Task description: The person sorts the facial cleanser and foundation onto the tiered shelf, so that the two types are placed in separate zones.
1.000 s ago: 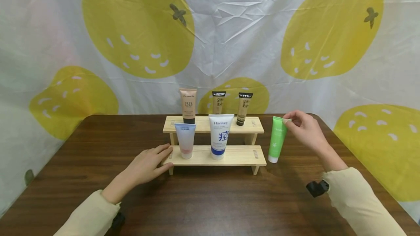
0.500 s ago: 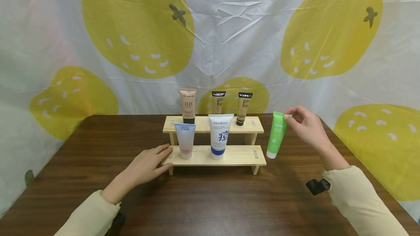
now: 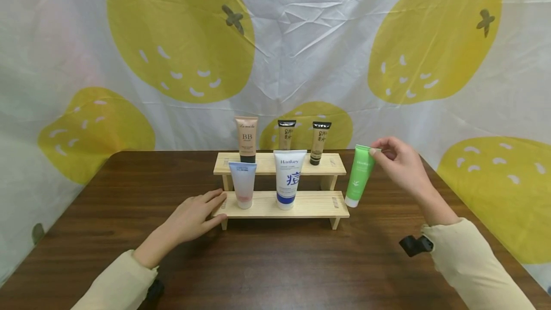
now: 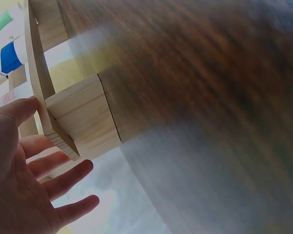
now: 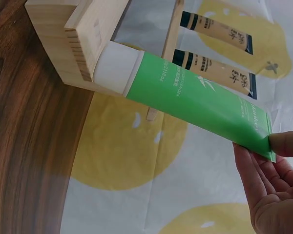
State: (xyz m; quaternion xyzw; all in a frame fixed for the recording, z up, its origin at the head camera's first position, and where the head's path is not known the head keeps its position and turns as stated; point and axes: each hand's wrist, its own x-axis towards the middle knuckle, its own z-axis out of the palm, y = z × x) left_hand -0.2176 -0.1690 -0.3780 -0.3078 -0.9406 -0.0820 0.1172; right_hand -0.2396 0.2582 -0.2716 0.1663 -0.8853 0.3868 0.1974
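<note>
My right hand pinches a green cleanser tube by its flat top end, between thumb and fingers. The tube hangs tilted, white cap down, beside the right end of the two-tier wooden stand. In the right wrist view the white cap appears close to the stand's end; whether they touch I cannot tell. My left hand rests at the left end of the lower shelf. There the thumb lies against the board's edge, and the other fingers stretch out loosely spread.
On the lower shelf stand a pale blue-pink tube and a white Hankey tube. The upper tier carries a BB cream tube and two beige black-capped tubes, one at right. Behind the brown table hangs a lemon-print cloth.
My right hand has raised the green cleanser tube a little and brought it left, nearer the stand, tilting it slightly more. The left hand and the other tubes stay in place.
</note>
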